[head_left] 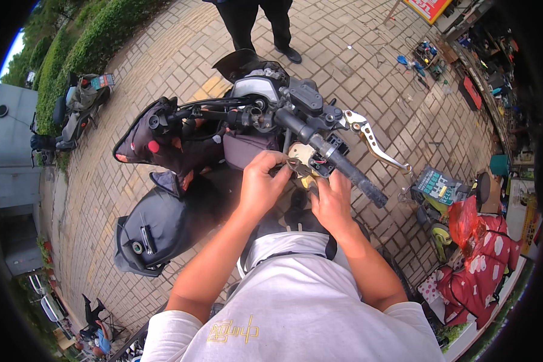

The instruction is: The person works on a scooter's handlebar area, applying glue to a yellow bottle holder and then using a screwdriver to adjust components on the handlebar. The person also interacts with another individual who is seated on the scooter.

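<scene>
Dark-grey irregular part (pixel 297 167) sits pinched by left hand (pixel 261 186); right hand (pixel 332 205) curls near black tubular handlebar (pixel 351 173), finger grip unclear.

I get soft, bright daylight, with the sky (pixel 15 53) nearly blown out; paving (pixel 356 66) curves toward a dark, softened rim.

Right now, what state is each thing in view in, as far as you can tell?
Left hand: pinching a small dark part
Right hand: fingers curled close by, grip unclear
Black housing: open, wires showing
Right handlebar end: no fabric cover
Silver lever: attached, angled outward
Patterned cover: hanging at the left handlebar
Parked scooter: upright
</scene>
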Demonstrator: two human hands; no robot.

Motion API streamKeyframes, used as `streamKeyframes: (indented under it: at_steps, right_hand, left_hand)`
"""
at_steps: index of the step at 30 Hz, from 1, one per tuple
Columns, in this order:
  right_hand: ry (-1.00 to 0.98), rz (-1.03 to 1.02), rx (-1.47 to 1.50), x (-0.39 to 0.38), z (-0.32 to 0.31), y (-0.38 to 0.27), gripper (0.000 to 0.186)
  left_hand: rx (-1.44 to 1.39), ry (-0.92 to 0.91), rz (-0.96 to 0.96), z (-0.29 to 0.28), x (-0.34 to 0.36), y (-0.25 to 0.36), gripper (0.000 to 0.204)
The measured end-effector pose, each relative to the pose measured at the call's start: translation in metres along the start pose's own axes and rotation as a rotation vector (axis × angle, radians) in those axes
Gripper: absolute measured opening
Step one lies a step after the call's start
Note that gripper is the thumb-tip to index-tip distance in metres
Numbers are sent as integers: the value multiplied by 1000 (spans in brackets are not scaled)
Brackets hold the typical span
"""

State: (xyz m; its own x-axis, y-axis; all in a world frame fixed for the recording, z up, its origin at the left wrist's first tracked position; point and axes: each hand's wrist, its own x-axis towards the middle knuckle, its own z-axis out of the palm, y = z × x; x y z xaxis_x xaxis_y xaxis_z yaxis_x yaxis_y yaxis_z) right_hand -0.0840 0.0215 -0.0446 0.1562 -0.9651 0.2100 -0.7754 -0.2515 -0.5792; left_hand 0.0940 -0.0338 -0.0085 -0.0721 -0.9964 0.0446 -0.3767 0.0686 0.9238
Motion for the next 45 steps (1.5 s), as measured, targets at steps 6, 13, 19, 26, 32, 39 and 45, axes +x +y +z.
streamKeyframes:
  at_steps: [6,13,19,26,32,39,45]
  right_hand:
    - [-49,35,-41,1,-4,0,44]
    - [-60,43,-81,5,-14,-1,33]
    - [-348,231,358,18,-30,3,27]
    - [-679,490,1043,41,-38,17,23]
    - [-897,638,1787,34,-10,38,25]
    - [-401,586,1142,-5,-1,12,24]
    - [-55,90,318,-22,-4,-5,29]
  left_hand:
    - [-72,-17,-58,-1,-1,-1,12]
    - [-11,-10,20,3,-1,-1,13]
    - [63,-185,18,-19,15,11,9]
    - [81,-424,-62,-40,38,2,12]
    - [-63,-542,-222,-48,48,-1,13]
    - [-266,-491,-227,-38,34,-3,16]
    - [-287,-354,-181,-23,22,-9,12]
